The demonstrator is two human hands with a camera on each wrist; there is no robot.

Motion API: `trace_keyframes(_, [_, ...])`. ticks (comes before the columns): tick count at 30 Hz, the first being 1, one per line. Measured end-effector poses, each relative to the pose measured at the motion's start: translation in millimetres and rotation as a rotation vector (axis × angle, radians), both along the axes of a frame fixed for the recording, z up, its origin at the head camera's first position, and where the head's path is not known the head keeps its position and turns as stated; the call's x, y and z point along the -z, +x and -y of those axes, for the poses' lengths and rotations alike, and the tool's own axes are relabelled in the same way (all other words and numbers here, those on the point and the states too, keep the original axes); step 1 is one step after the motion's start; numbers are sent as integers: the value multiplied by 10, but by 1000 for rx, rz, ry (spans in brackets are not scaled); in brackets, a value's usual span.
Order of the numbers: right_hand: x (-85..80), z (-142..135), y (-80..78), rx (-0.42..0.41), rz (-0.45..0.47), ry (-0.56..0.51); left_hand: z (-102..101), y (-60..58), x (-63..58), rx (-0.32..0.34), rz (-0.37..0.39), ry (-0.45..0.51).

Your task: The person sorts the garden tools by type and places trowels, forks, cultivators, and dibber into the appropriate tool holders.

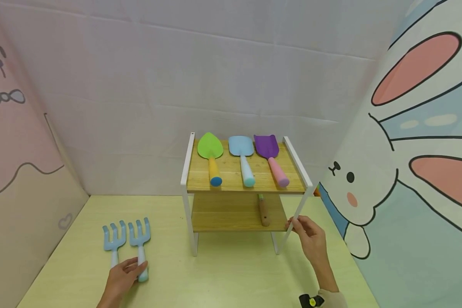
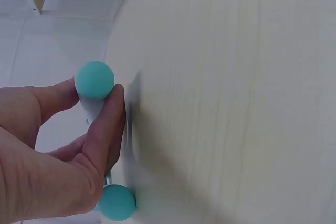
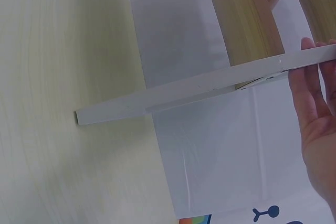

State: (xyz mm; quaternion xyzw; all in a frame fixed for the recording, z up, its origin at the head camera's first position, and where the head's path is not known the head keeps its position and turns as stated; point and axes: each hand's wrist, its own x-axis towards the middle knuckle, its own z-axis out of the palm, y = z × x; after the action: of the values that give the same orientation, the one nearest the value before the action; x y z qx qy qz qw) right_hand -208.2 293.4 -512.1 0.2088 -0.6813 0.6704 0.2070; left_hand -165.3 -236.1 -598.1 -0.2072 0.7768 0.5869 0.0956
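My left hand pinches the pale blue handle of a toy hand rake between thumb and fingers. Its turquoise handle end pokes out between the fingertips in the left wrist view. A matching rake lies close on its left, its handle partly covered by my hand. At the right, my right hand holds the white front leg of a two-tier wooden shelf, fingers behind it, just beside the lower board.
On the upper board lie a green spade with a yellow handle, a light blue shovel and a purple shovel with a pink handle. A brown-handled tool lies on the lower board. White cloth hangs behind the table.
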Motion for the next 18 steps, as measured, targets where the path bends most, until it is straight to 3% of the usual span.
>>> trace_keyframes(18, [13,-1,4,10,14,15,-159,176,-26,-64,-11,41])
